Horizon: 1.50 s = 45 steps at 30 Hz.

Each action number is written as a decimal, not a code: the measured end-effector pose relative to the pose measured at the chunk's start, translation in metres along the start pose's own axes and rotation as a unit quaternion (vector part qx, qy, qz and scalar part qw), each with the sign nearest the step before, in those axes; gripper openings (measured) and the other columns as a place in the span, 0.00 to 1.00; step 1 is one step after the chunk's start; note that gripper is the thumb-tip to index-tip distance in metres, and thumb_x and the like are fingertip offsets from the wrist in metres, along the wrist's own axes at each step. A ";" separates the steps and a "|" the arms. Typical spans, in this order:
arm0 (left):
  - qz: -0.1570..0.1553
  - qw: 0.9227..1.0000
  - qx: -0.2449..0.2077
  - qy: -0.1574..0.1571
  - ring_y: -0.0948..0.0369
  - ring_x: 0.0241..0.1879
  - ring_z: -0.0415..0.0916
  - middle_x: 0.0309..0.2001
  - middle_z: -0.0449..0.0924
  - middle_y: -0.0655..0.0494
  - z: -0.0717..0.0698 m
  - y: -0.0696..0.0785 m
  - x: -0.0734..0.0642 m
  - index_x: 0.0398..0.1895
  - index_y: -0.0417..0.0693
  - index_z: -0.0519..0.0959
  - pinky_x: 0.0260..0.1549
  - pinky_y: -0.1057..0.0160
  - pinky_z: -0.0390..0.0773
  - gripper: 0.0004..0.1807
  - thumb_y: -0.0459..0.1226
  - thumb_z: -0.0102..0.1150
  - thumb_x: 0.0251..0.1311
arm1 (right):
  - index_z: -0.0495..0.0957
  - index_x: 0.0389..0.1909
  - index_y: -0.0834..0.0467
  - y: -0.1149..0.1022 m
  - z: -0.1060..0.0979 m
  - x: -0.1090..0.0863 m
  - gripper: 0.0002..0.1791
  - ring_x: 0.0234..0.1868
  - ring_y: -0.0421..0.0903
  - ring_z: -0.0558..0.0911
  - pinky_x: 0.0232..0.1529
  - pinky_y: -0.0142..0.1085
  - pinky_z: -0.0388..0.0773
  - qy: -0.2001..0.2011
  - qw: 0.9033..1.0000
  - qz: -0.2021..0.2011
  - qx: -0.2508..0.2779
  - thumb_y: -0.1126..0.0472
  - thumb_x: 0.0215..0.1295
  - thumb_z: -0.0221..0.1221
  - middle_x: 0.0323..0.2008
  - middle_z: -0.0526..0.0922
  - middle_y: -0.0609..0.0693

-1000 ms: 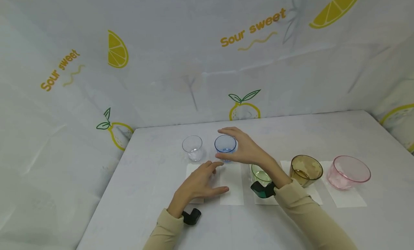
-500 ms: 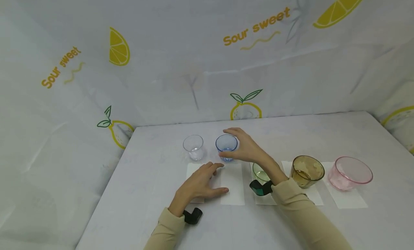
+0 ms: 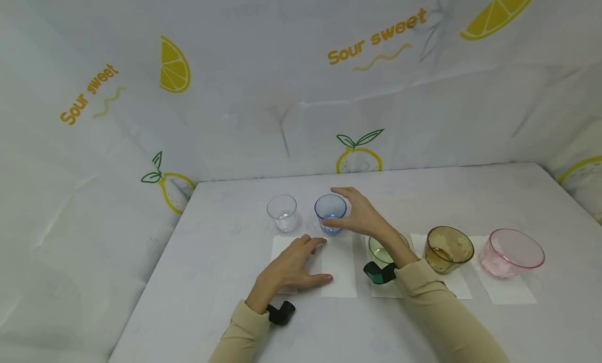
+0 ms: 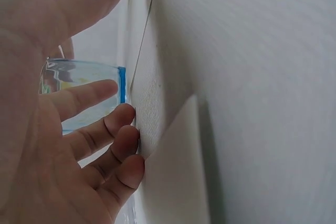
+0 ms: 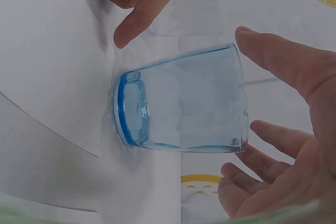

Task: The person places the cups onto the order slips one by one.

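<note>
A clear blue glass (image 3: 331, 209) stands upright on the table at the back, just beyond the paper strips. My right hand (image 3: 359, 214) is at its right side, thumb in front and fingers behind, spread apart around it. In the right wrist view the thumb (image 5: 278, 59) is close to the rim of the blue glass (image 5: 184, 103); contact is hard to tell. My left hand (image 3: 289, 264) hovers or rests low over a white paper strip (image 3: 338, 269), thumb and fingers apart, holding nothing. The left wrist view shows its loosely bent fingers (image 4: 105, 135).
A colourless glass (image 3: 282, 214) stands left of the blue one. To the right, a green glass (image 3: 378, 253), partly hidden by my right forearm, an amber glass (image 3: 447, 250) and a pink glass (image 3: 510, 253) stand on paper strips. A lemon-print sheet hangs behind.
My right hand has drawn slightly to the right, away from the blue glass. The glass and my left hand keep their places; the view has shifted a little.
</note>
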<state>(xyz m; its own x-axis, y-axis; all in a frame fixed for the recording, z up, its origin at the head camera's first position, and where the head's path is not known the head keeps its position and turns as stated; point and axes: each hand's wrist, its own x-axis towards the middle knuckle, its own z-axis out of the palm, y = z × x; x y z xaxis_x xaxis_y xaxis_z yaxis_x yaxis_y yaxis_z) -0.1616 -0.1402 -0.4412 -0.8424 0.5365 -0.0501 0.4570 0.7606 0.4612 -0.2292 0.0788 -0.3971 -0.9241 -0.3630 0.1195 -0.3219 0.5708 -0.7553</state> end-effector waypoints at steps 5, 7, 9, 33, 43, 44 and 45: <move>-0.009 1.000 -0.001 -0.009 0.61 0.51 0.72 0.51 0.75 0.56 0.000 0.001 -0.001 0.72 0.54 0.70 0.52 0.61 0.76 0.43 0.59 0.71 0.55 | 0.65 0.74 0.66 0.000 0.001 0.000 0.47 0.75 0.68 0.64 0.71 0.64 0.65 -0.017 1.000 0.024 -0.005 0.50 0.58 0.73 0.74 0.65 0.68; -0.011 1.000 0.000 -0.013 0.61 0.52 0.71 0.52 0.75 0.56 -0.001 0.001 -0.001 0.72 0.54 0.70 0.52 0.61 0.76 0.43 0.59 0.71 0.55 | 0.64 0.74 0.66 0.000 0.001 0.000 0.47 0.75 0.68 0.64 0.71 0.64 0.65 -0.023 0.999 0.032 -0.007 0.50 0.58 0.72 0.74 0.64 0.69; -0.012 1.000 0.001 -0.017 0.61 0.52 0.71 0.52 0.74 0.56 -0.001 0.001 -0.001 0.73 0.54 0.69 0.53 0.61 0.76 0.44 0.58 0.71 0.55 | 0.64 0.74 0.67 0.000 0.001 0.000 0.47 0.75 0.69 0.64 0.71 0.64 0.65 -0.025 0.999 0.033 -0.010 0.51 0.58 0.72 0.74 0.64 0.69; -0.007 1.000 0.014 -0.022 0.64 0.46 0.66 0.51 0.72 0.55 0.002 0.000 -0.001 0.72 0.51 0.71 0.47 0.67 0.72 0.45 0.57 0.75 0.53 | 0.66 0.73 0.65 -0.002 0.000 -0.002 0.47 0.68 0.69 0.75 0.62 0.57 0.78 -0.016 0.997 0.079 0.015 0.50 0.57 0.74 0.72 0.67 0.69; -0.014 0.999 0.020 -0.026 0.64 0.46 0.66 0.51 0.72 0.55 0.004 -0.001 0.000 0.72 0.52 0.71 0.47 0.67 0.72 0.45 0.57 0.75 0.52 | 0.66 0.74 0.62 -0.007 -0.005 -0.006 0.46 0.69 0.69 0.73 0.61 0.58 0.78 -0.011 0.996 0.083 0.006 0.51 0.58 0.74 0.72 0.67 0.68; -0.014 0.999 0.021 -0.026 0.64 0.46 0.66 0.51 0.72 0.55 0.004 -0.001 0.000 0.72 0.52 0.71 0.48 0.67 0.72 0.45 0.57 0.75 0.52 | 0.66 0.74 0.62 -0.008 -0.006 -0.007 0.46 0.69 0.69 0.73 0.61 0.58 0.78 -0.010 0.997 0.082 0.009 0.51 0.58 0.74 0.73 0.67 0.67; -0.014 0.999 0.021 -0.026 0.64 0.46 0.66 0.51 0.72 0.55 0.003 -0.001 0.000 0.72 0.52 0.71 0.48 0.67 0.72 0.45 0.57 0.75 0.52 | 0.66 0.74 0.62 -0.009 -0.007 -0.008 0.46 0.69 0.69 0.74 0.61 0.58 0.78 -0.010 0.997 0.079 0.009 0.51 0.58 0.74 0.72 0.68 0.67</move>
<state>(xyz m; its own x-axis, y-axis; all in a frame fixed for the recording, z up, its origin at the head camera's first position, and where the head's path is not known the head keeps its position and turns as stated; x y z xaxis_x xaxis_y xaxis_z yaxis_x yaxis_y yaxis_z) -0.1612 -0.1395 -0.4447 -0.8396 0.5322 -0.1089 0.4462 0.7899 0.4206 -0.2206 0.0818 -0.3872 -0.9588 -0.2836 -0.0150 -0.1679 0.6088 -0.7753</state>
